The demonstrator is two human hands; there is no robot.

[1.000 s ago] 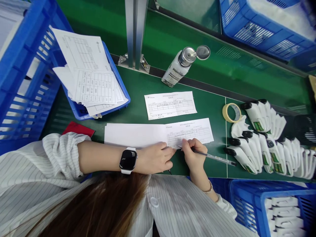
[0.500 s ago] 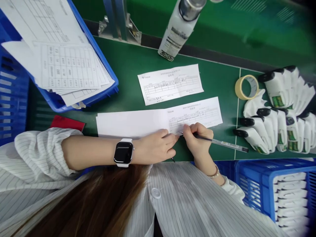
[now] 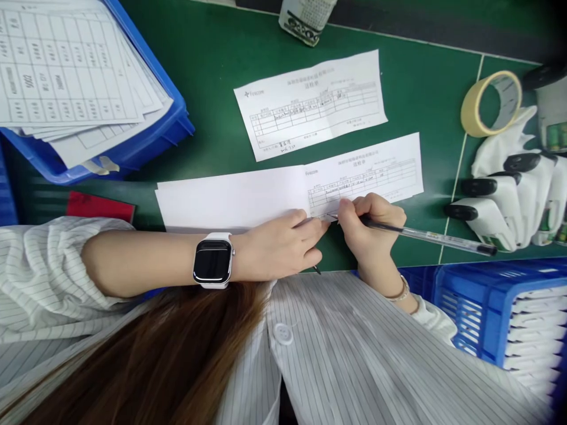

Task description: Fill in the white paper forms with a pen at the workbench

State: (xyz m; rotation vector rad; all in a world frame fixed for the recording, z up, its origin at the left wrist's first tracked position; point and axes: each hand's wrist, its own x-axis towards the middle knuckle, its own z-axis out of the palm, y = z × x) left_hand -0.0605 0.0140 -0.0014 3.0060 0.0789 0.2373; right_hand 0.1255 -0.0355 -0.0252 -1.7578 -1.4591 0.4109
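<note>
In the head view, my right hand point(image 3: 372, 227) is closed round a pen point(image 3: 434, 237) with a clear barrel and a dark end. Its tip touches the lower edge of a printed form point(image 3: 398, 162), part of an opened form pad whose blank white page point(image 3: 230, 198) lies to the left. My left hand point(image 3: 279, 245) lies flat over the pad's lower edge, fingers stretched out toward the pen tip. A thin dark point point(image 3: 316, 270) pokes out below that hand; the rest is hidden. Above the pad rests a loose filled-in form point(image 3: 310, 106).
A blue bin point(image 3: 179, 121) heaped with papers point(image 3: 88, 71) stands at the left, near a red card point(image 3: 100, 206). On the right are a tape roll point(image 3: 469, 112) and white handheld devices point(image 3: 491, 221). A bottle point(image 3: 305, 20) stands behind; a blue crate point(image 3: 476, 301) sits lower right.
The camera view has come closer and tilted down, so the bottle and bin shift toward the edges. Both hands keep their places at the pad, and the pen stays on the form.
</note>
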